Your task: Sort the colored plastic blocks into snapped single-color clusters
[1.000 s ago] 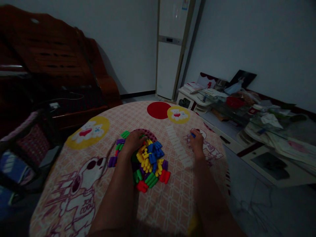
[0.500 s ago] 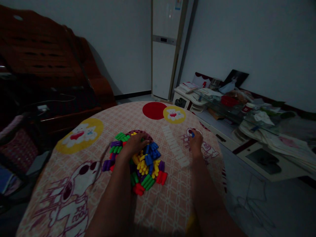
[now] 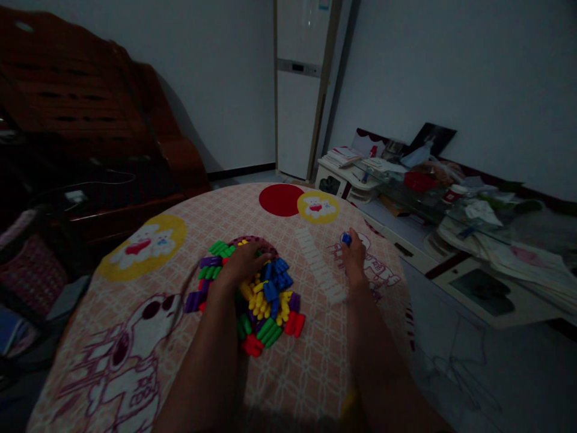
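Observation:
A heap of plastic toy pieces (image 3: 259,300) in blue, yellow, green, red and purple lies on the round table. My left hand (image 3: 244,263) rests over the far side of this heap, thumb apart from the fingers, with no piece visibly held; its palm side is hidden. To the right, my right hand (image 3: 355,255) pinches a small blue toy piece (image 3: 346,239) between thumb and fingers, just over the tablecloth. Between the hands runs a pale segmented strip (image 3: 319,264); whether it is printed or lying on the cloth I cannot tell.
A patterned tablecloth (image 3: 293,379) covers the table. On the right, a low cabinet (image 3: 484,294) carries papers, bags and a cup (image 3: 454,193). A wooden bench (image 3: 90,120) stands at the left, a tall white air conditioner (image 3: 297,120) behind. Cables lie on the floor.
My right hand has turned slightly, and the blue toy piece shows more clearly, a little farther up and left. My left hand has barely shifted over the heap.

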`<state>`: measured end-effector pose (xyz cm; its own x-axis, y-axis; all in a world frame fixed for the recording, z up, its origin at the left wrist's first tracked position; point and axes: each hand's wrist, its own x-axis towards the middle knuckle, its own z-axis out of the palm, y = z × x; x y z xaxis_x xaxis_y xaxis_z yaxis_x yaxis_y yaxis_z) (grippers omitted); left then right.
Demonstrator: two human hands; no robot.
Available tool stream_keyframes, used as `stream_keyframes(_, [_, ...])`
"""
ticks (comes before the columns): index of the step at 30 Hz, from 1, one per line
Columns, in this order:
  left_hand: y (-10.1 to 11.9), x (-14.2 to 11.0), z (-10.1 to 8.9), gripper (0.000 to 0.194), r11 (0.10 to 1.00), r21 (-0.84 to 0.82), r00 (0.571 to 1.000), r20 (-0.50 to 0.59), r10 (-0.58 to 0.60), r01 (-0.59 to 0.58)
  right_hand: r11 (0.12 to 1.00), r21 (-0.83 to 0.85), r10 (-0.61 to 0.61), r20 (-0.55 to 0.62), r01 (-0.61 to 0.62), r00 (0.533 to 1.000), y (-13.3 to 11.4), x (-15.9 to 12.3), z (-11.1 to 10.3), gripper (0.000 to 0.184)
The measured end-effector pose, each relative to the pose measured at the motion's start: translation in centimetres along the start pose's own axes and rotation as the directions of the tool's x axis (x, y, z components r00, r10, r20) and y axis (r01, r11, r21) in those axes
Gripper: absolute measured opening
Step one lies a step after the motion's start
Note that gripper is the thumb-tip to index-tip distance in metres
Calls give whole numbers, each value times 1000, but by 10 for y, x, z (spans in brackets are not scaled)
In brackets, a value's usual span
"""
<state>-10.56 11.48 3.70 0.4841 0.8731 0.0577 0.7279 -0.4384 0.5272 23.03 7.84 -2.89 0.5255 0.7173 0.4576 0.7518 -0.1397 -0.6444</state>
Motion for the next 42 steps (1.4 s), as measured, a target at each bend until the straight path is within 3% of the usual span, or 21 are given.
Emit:
stream_keyframes(6, [-1,-1,-1,37,1000,8,1000,1,9,-9,997,-75,8,6,-7,1000,6,2,-3,37])
stream_keyframes(9, [1,-4,-2,36,1000,-1,1000,-14,0,0,994,-111,-4,-83,-5,997,5,2,-9,34])
stream_keyframes(11, [4,-5,-3,35,1000,-14,1000,-31,1,-2,990,-141,6,-130,-24,991,5,2,-14,32])
stream_keyframes(15, [10,-6,-8,29,996,-54,996,-55,67,-70,981,-186,29,-108,-49,994,6,3,-20,38])
stream_keyframes(20, [17,-10,-18,26,989,-91,993,-37,116,-119,987,-148,-100,-251,64,963,-15,-5,-20,45])
stream_keyframes(22, [19,-12,-20,25,990,-83,993,13,116,-114,988,-48,-150,-172,144,973,-33,-13,-14,37])
stream_keyframes(24, [21,-13,-19,29,995,-50,992,92,86,-82,972,114,-209,17,206,978,-53,-25,-3,31])
stream_keyframes(26, [22,-13,-15,37,999,1,985,165,41,-42,935,287,-277,219,210,936,-74,-38,8,28])
stream_keyframes(29, [21,-11,-9,35,999,53,971,238,-5,-8,867,448,-418,414,219,809,-100,-55,19,30])
stream_keyframes(33, [17,-8,-6,27,1000,13,972,233,-16,13,797,535,-579,546,280,605,-115,-64,22,34])
stream_keyframes(35, [14,-8,-5,22,1000,-10,977,213,1,1,777,542,-620,572,319,537,-114,-63,24,34])
stream_keyframes(39, [11,-7,-3,15,998,-53,978,203,36,-26,740,543,-672,582,397,458,-105,-59,28,32])
stream_keyframes(42, [11,-7,-3,19,997,-68,979,197,44,-31,743,522,-669,584,419,459,-104,-61,30,33])
